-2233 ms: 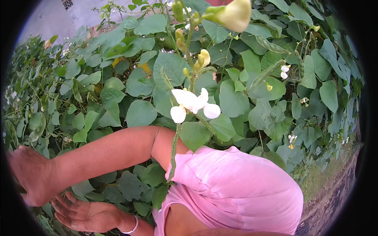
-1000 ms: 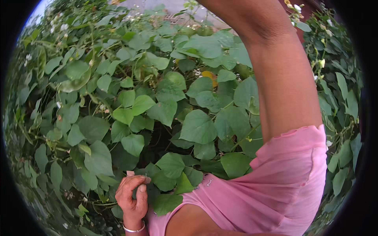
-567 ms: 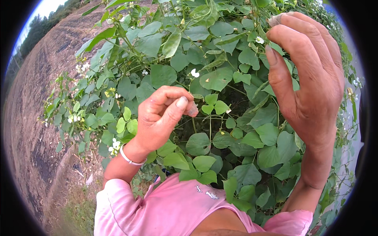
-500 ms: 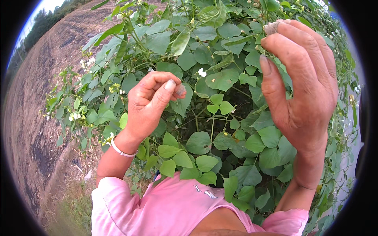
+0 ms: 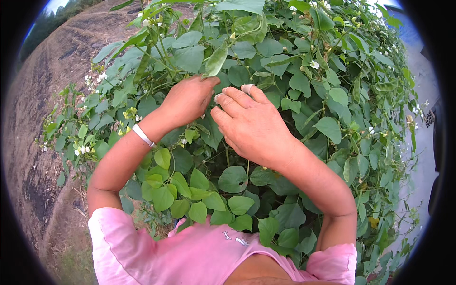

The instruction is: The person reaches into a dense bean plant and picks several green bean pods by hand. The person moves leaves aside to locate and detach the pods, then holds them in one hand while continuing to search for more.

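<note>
My left hand [image 5: 187, 100], with a white band [image 5: 143, 135] at its wrist, reaches into the bean vine with its fingers curled inward. Its fingertips are hidden, and so is whatever they may hold. Right by its knuckles hangs a flat green bean pod [image 5: 217, 59], whose lower tip overlaps the hand in the picture. Beside it, my right hand [image 5: 251, 124] points left, back upward, fingers stretched and slightly bent, thumb out of sight. Pale coverings wrap some of its fingertips. No object shows in the right hand, which hovers over the leaves.
Dense bean foliage [image 5: 232, 179] with white flowers [image 5: 314, 64] fills the middle and comes up against my pink shirt [image 5: 190, 251]. More pods [image 5: 386, 86] hang at the right. Bare brown soil [image 5: 42, 142] stretches along the left; a grey paved strip [image 5: 420, 156] runs along the right.
My right hand has swung left and down from the upper right, now close to my left hand. My left hand has turned back upward and moved up to the hanging pod.
</note>
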{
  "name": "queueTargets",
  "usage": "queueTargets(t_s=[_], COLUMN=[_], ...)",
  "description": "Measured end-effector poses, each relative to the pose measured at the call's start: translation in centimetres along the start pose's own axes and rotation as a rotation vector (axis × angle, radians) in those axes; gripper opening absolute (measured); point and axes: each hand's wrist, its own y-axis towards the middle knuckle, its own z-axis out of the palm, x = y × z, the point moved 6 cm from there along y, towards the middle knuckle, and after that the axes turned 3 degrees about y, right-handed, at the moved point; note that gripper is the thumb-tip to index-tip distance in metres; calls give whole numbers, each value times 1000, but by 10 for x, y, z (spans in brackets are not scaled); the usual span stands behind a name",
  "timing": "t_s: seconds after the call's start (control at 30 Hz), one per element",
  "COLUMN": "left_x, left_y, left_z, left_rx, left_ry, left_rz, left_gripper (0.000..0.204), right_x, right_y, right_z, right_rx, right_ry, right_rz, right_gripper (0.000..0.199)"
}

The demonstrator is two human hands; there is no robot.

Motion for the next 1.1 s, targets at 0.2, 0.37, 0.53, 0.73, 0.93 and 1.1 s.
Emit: queueTargets(t_s=[0.2, 0.37, 0.53, 0.73, 0.93, 1.1], left_x=[36, 72, 73, 54, 129, 164], left_y=[2, -6, -5, -26, -66, -55], left_z=[-10, -14, -6, -16, -19, 0], left_rx=[56, -114, -15, 17, -252, -309], left_ry=[397, 129, -339, -640, -1050, -819], left_rz=[21, 55, -118, -121, -434, -620], left_gripper=[26, 31, 30, 23, 22, 21], right_x=[-33, -58, -83, -96, -101, -100], right_y=[2, 2, 11, 15, 15, 16], right_z=[15, 14, 28, 30, 32, 43], right_rx=[219, 42, 49, -16, 40, 45], right_ry=[-66, -57, 149, 191, 183, 204], right_rz=[170, 181, 376, 548, 618, 600], right_gripper=[34, 33, 41, 42, 39, 29])
